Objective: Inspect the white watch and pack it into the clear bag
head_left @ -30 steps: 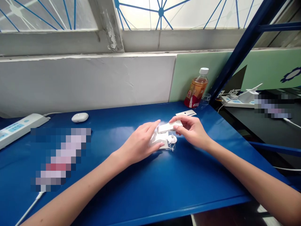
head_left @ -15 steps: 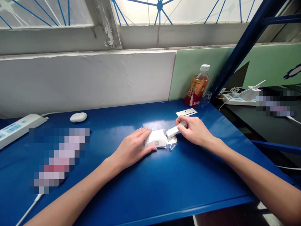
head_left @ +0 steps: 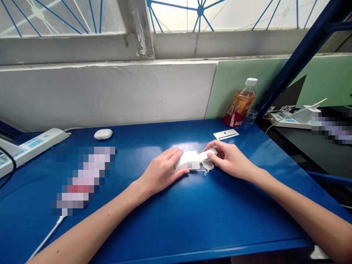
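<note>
Just right of the frame's centre, my left hand (head_left: 163,170) grips a white box (head_left: 190,160) in clear wrapping, thumb along the near side and fingers over the far side. The box lies with its long axis nearly level across the frame; its left end runs under my fingers and its right end points toward my other hand. A small printed square shows on its near face.

My right hand (head_left: 232,157) pinches a slim white piece (head_left: 206,154) between thumb and fingers. Its long axis slants gently, the left end lower and pointing at the box, the right end rising into my grip. The two meet or overlap there; I can't tell which. Just below the slim piece sits a round white disc (head_left: 208,165), with a small clear strand (head_left: 205,172) hanging at its lower left. A white card (head_left: 226,134) lies above my right hand, tilted up to the right.
</note>
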Demonstrator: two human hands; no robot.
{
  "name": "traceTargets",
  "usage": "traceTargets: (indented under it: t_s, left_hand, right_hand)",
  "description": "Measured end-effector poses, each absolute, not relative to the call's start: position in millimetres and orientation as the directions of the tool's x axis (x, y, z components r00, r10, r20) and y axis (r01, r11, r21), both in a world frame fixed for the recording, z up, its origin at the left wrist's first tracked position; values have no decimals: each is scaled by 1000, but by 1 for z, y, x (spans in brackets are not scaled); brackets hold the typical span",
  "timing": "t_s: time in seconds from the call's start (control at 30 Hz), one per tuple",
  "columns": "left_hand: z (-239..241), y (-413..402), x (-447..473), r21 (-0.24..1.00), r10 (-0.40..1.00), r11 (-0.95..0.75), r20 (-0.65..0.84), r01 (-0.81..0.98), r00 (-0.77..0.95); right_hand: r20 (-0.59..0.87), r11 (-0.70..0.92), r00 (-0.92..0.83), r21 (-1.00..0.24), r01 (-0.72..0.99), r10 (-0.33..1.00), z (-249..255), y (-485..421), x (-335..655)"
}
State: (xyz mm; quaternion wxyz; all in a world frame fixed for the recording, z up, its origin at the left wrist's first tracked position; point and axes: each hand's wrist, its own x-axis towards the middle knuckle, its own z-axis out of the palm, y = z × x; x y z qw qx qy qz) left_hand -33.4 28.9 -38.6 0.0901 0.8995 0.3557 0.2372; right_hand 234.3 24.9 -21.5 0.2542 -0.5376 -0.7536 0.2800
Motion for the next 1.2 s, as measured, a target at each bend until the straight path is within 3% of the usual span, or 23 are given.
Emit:
traceTargets:
  t_s: [0.17,0.23,0.43,0.6,0.73,0.87,1.0,1.2]
  left_hand:
    - [-39,29,-33,359,691,-723,357,590,629]
    - [-38,29,-33,361,687,-726,356,586,633]
    - [-36,29,-33,347,686,-727,341,592,643]
    - [-37,30,-33,339,671,-741,359,579,649]
    - [-38,31,-33,306,657,-753,373,582,655]
    - [-37,30,-33,290,655,-755,368,588,660]
    - [-37,30,-33,285,656,-754,368,592,659]
    - [-39,30,-33,276,654,-756,363,594,664]
  right_hand:
    - [73,375,-375,-360,855,924,-18,23,237]
    - [71,394,-391,-302,868,917,-16,24,242]
    - [41,479,-519,-453,752,854,-9,29,253]
    - [82,468,-514,-550,691,854,-16,25,241]
    - [171,524,-502,-412,745,848,-21,26,241]
    - [284,657,-594,-274,702,753,-17,32,254]
    - [267,773,-726,-249,584,634,-12,35,261]
    - [332,812,-742,-203,547,582,-20,36,252]
